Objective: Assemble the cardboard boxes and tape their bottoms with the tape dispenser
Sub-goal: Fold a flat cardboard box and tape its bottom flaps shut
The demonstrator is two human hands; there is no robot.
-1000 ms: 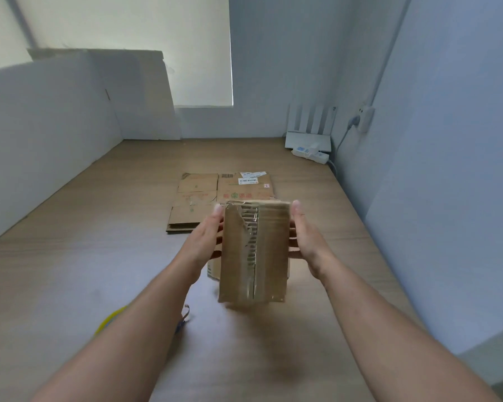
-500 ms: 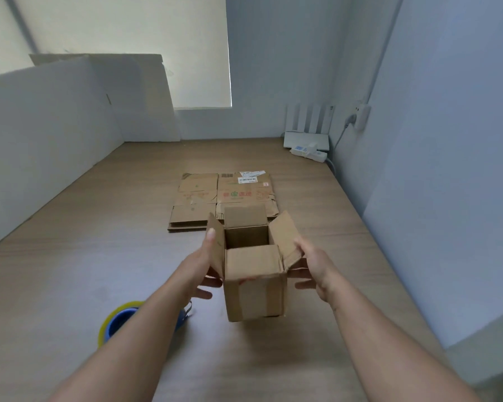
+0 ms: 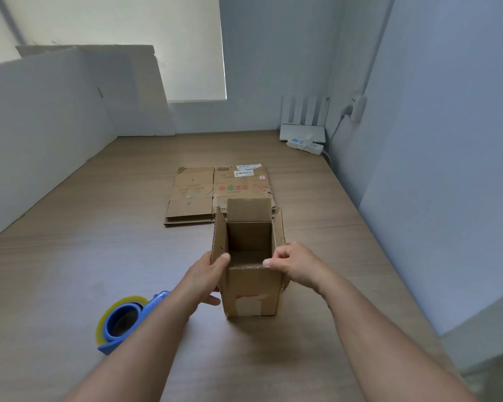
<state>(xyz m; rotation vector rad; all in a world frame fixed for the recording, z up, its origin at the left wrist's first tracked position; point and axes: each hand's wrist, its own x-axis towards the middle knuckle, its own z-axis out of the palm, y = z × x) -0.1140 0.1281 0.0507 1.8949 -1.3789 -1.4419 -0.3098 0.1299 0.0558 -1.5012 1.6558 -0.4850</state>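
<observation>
**Open box held upright by both hands**

A small cardboard box (image 3: 253, 294) stands upright on the wooden surface (image 3: 70, 256) at lower centre of the frame, its top open and flaps raised. The left hand (image 3: 206, 277) has its grip clamped on the box's left wall, thumb over the rim. The right hand (image 3: 296, 268), fingers curled, pinches the rim at the near right corner. A blue tape dispenser (image 3: 122, 323) lies at lower left, partly behind the left forearm. Flattened boxes (image 3: 204, 198) lie stacked at centre frame, just behind the open box.
</observation>
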